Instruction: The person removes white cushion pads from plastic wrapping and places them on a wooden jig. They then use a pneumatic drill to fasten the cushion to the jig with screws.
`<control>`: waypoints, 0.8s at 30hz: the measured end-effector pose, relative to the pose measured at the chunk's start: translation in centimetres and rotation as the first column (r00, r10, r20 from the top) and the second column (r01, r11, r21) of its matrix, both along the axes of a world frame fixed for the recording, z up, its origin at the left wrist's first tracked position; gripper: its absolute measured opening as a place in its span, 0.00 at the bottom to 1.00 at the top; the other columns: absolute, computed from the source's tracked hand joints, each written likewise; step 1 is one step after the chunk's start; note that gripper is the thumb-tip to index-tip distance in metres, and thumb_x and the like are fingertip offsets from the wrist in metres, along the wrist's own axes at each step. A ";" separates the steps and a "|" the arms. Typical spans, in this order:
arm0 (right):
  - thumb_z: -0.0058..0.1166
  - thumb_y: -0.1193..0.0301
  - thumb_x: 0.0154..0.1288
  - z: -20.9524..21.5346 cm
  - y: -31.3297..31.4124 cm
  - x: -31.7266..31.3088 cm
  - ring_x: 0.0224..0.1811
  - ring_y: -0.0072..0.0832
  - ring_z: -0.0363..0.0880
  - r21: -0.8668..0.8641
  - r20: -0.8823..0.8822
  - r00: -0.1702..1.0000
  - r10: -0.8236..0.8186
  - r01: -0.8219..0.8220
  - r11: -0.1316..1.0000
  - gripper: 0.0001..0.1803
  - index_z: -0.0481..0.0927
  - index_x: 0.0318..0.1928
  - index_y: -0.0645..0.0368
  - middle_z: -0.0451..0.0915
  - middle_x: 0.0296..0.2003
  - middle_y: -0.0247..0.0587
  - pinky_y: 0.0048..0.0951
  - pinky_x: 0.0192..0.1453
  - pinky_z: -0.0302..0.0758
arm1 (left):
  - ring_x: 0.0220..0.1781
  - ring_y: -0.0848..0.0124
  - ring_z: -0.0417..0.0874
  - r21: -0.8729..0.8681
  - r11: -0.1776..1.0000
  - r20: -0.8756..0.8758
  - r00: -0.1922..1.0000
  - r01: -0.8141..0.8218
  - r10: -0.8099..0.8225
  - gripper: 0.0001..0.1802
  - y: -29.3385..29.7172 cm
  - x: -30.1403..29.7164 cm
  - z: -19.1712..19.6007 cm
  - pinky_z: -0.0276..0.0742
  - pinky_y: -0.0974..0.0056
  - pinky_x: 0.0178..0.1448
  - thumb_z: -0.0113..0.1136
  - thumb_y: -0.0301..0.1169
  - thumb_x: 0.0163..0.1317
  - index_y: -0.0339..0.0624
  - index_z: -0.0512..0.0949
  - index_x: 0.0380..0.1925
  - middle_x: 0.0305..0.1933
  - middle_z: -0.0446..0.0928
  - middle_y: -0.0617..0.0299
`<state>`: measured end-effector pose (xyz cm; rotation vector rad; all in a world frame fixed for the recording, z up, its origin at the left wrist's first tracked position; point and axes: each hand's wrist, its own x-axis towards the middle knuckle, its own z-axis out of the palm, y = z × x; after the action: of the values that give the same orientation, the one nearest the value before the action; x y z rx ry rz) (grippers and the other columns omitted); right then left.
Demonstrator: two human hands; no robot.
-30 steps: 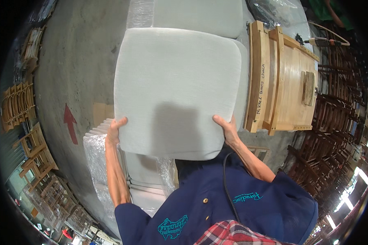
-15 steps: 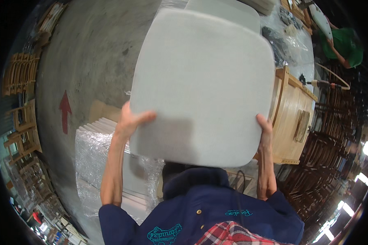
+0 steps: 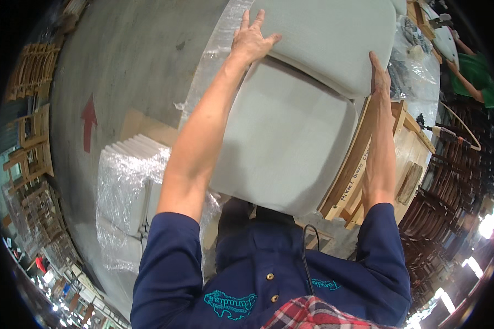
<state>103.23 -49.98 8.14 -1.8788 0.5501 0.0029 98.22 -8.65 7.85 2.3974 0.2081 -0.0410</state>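
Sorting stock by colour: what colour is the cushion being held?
Light grey cushion, plain, in the head view.

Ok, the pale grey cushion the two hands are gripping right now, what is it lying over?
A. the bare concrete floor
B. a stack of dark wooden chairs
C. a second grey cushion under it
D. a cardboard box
C: the left hand and right hand hold the upper cushion by its edges, and it overlaps another grey cushion directly beneath it.
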 end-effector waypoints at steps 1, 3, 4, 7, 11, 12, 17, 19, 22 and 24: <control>0.59 0.46 0.71 -0.8 0.7 0.3 0.69 0.43 0.73 -0.072 -0.008 1.000 0.007 -0.007 0.997 0.42 0.72 0.70 0.69 0.76 0.66 0.54 0.39 0.73 0.68 | 0.81 0.41 0.58 -0.070 0.996 -0.001 0.999 0.049 -0.049 0.55 0.3 -0.5 -0.5 0.60 0.46 0.81 0.68 0.57 0.60 0.44 0.55 0.80 0.82 0.55 0.39; 0.58 0.45 0.71 -2.4 3.6 1.7 0.69 0.44 0.73 -0.202 -0.018 0.996 0.083 -0.085 0.976 0.42 0.72 0.70 0.68 0.76 0.65 0.55 0.39 0.73 0.68 | 0.82 0.49 0.59 -0.179 0.980 0.009 0.996 0.086 -0.086 0.50 3.0 -1.8 -0.1 0.58 0.56 0.83 0.67 0.51 0.63 0.46 0.57 0.80 0.83 0.56 0.46; 0.59 0.45 0.71 -2.9 3.4 1.5 0.68 0.44 0.74 -0.309 -0.017 0.988 0.152 -0.149 0.939 0.42 0.72 0.69 0.69 0.77 0.64 0.55 0.39 0.71 0.70 | 0.84 0.43 0.52 0.110 0.969 -0.100 0.973 0.220 -0.210 0.52 3.3 -2.7 0.9 0.55 0.39 0.83 0.63 0.63 0.62 0.52 0.57 0.80 0.84 0.50 0.43; 0.61 0.45 0.70 -3.7 1.6 -0.1 0.63 0.44 0.78 -0.614 -0.013 0.959 0.283 -0.231 0.755 0.42 0.73 0.67 0.70 0.79 0.60 0.56 0.38 0.67 0.75 | 0.84 0.48 0.53 -0.104 0.983 0.093 0.985 0.155 -0.145 0.49 1.8 -9.6 1.1 0.47 0.26 0.80 0.63 0.62 0.62 0.46 0.65 0.76 0.82 0.57 0.42; 0.64 0.45 0.68 -0.4 4.6 -6.6 0.57 0.45 0.82 -0.972 0.224 0.962 0.158 0.209 0.108 0.42 0.74 0.65 0.72 0.82 0.54 0.58 0.37 0.61 0.81 | 0.76 0.49 0.68 -0.332 0.934 0.335 0.909 -0.133 0.249 0.39 2.8 -27.9 -2.4 0.61 0.42 0.79 0.72 0.47 0.59 0.38 0.74 0.67 0.73 0.71 0.44; 0.65 0.45 0.67 0.9 6.5 -8.9 0.56 0.45 0.83 -0.954 0.289 0.936 0.202 0.263 0.146 0.42 0.74 0.64 0.72 0.83 0.53 0.58 0.37 0.59 0.83 | 0.73 0.51 0.73 -0.385 0.881 0.283 0.874 -0.274 0.395 0.34 3.9 -33.8 -3.0 0.68 0.51 0.76 0.74 0.40 0.58 0.40 0.77 0.64 0.69 0.76 0.46; 0.71 0.69 0.67 2.8 26.4 -25.5 0.53 0.35 0.85 -0.743 0.341 0.610 0.716 -0.292 0.603 0.22 0.81 0.57 0.67 0.86 0.52 0.49 0.35 0.61 0.80 | 0.66 0.54 0.80 -0.165 0.433 -0.144 0.456 -0.886 0.878 0.31 8.4 -63.4 -11.2 0.72 0.55 0.72 0.73 0.38 0.62 0.35 0.78 0.62 0.63 0.80 0.46; 0.70 0.75 0.66 0.8 33.1 -33.4 0.54 0.30 0.83 -0.442 0.383 0.440 0.812 -0.685 0.579 0.21 0.82 0.57 0.66 0.85 0.50 0.44 0.33 0.60 0.80 | 0.67 0.48 0.77 -0.062 0.271 -0.241 0.277 -0.961 0.930 0.33 10.1 -73.6 -12.8 0.72 0.50 0.72 0.71 0.44 0.62 0.33 0.78 0.61 0.65 0.78 0.42; 0.67 0.78 0.68 0.3 40.9 -45.0 0.52 0.26 0.81 -0.080 0.123 0.161 0.979 -0.982 0.171 0.21 0.79 0.60 0.66 0.83 0.47 0.38 0.30 0.60 0.79 | 0.72 0.47 0.73 0.152 0.092 -0.289 0.045 -0.984 0.956 0.37 12.7 -83.9 -12.1 0.69 0.51 0.75 0.70 0.48 0.63 0.34 0.75 0.64 0.68 0.75 0.41; 0.65 0.76 0.70 -2.2 44.2 -51.6 0.48 0.24 0.82 0.394 0.102 0.097 0.990 -0.918 0.049 0.20 0.79 0.60 0.68 0.84 0.44 0.39 0.28 0.55 0.80 | 0.75 0.45 0.69 0.278 0.019 -0.283 -0.062 -0.960 0.957 0.40 15.3 -90.9 -12.2 0.65 0.50 0.78 0.69 0.51 0.64 0.34 0.72 0.67 0.71 0.72 0.39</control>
<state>51.58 -5.82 5.90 -1.4949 -0.7360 1.1805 7.33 6.64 -4.35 1.5704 2.1263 0.1423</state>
